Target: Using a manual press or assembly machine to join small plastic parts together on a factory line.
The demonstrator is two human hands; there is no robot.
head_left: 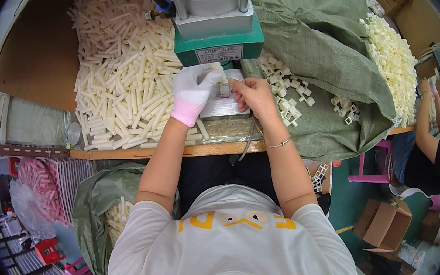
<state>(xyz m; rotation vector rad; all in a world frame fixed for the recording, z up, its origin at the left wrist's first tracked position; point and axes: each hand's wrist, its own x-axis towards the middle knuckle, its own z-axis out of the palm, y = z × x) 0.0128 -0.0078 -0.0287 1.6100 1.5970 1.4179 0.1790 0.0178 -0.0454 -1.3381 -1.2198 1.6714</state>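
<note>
close work at the green press (pixel 218 49)

gloved left hand (pixel 197 85) and bare right hand (pixel 256 96) are together at a small pale piece (pixel 224 88) over the metal base (pixel 224 108), near the worktop (pixel 224 147) front edge; i cannot tell which grips it. cream tubes (pixel 133 92) lie left.

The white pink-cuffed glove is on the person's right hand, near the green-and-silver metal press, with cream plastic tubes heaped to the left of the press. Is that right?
No: the head view shows the white pink-cuffed glove on the left hand, near the green-and-silver metal press, with cream plastic tubes heaped to its left.
</note>
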